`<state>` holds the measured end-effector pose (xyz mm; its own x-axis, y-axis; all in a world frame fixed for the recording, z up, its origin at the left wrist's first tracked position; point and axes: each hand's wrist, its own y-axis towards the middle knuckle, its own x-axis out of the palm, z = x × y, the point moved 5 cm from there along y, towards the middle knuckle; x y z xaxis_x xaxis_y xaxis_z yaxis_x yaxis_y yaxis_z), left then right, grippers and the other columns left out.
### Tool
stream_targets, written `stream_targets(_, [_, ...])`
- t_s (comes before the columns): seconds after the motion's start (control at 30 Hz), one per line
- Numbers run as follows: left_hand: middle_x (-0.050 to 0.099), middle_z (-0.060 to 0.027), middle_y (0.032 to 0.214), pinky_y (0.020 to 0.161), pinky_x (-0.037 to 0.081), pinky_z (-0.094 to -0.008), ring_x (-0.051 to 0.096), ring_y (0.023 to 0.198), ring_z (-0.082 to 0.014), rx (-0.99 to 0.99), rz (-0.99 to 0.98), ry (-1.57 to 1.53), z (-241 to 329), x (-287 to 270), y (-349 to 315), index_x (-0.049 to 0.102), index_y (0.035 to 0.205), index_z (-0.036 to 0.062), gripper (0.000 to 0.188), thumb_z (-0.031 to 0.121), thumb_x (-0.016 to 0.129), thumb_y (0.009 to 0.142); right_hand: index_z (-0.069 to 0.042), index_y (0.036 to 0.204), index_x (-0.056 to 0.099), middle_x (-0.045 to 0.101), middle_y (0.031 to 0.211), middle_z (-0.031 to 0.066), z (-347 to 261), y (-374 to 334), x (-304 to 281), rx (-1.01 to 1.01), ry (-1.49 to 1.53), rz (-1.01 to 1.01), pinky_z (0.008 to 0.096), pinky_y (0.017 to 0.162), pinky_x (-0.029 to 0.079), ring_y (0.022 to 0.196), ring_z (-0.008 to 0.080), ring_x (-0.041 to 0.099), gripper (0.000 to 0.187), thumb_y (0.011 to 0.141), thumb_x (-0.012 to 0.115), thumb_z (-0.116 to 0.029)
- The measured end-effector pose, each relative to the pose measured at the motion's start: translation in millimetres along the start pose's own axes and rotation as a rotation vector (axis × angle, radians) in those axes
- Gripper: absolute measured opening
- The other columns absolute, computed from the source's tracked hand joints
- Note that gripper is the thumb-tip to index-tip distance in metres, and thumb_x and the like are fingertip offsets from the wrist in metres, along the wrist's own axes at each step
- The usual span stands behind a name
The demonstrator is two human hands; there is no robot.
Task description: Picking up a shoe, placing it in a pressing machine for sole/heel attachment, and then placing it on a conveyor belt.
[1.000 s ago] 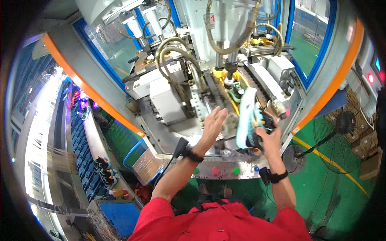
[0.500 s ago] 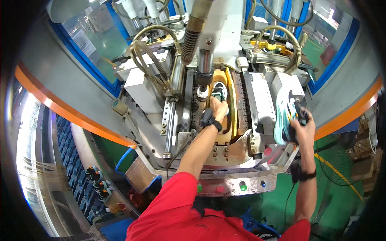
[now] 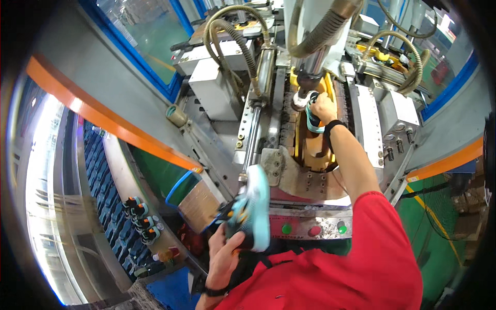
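Note:
My left hand point(image 3: 225, 253), at the lower left, is closed round a sneaker point(image 3: 253, 212) with a pale teal sole and dark upper; the shoe is slightly blurred and tilted upward. In the machine ahead, my right hand point(image 3: 324, 107) grips a second dark sneaker point(image 3: 312, 116) with a teal and white sole. That shoe is tilted inside a long yellow-rimmed cavity point(image 3: 315, 150), and my fingers cover part of it. A metal press rod point(image 3: 311, 70) with a white round pad point(image 3: 299, 101) stands close beside the shoe, to its left.
Metal cylinders and ribbed hoses point(image 3: 227, 33) flank the cavity. Green and red buttons point(image 3: 314, 231) line the front panel. Several sneakers point(image 3: 142, 219) stand on a ledge by a blue belt point(image 3: 95, 175) at left. An orange-edged guard point(image 3: 124, 135) curves round the machine.
My left hand has left the cavity and come down left, now holding a shoe. My right hand has moved from the right side into the cavity with its shoe. The view has turned left.

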<state>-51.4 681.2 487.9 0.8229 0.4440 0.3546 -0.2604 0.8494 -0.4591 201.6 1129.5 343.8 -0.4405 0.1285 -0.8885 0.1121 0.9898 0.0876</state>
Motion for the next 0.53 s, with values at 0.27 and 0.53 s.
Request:
stream_targets(0.27, [0.066,-0.0093,0.103,0.075,0.055,-0.0306,0.067,0.087,-0.0177,0.23,0.37,-0.153,-31.0,-77.0,-80.2,0.056,0.118,-0.0029,0.035,0.01,0.065,0.087,0.006,0.121,0.043,0.064,0.092,0.0235,-21.6,-87.0,-43.2,-0.453,-0.118,0.216,0.0467,0.075,0.052,0.084,0.0398,0.064,0.05,0.076,0.06,-0.008])
stream_targets(0.53, [0.067,-0.0081,0.104,0.076,0.054,-0.0316,0.067,0.086,-0.0178,0.177,0.453,-0.201,-65.2,-56.5,-92.3,0.057,0.118,-0.0018,0.034,0.011,0.065,0.087,-0.008,0.093,0.062,0.059,0.089,0.0113,-32.6,-381.3,-6.2,-0.753,0.323,-0.175,0.0368,0.078,0.051,0.09,0.03,0.058,0.019,0.074,0.067,-0.009])
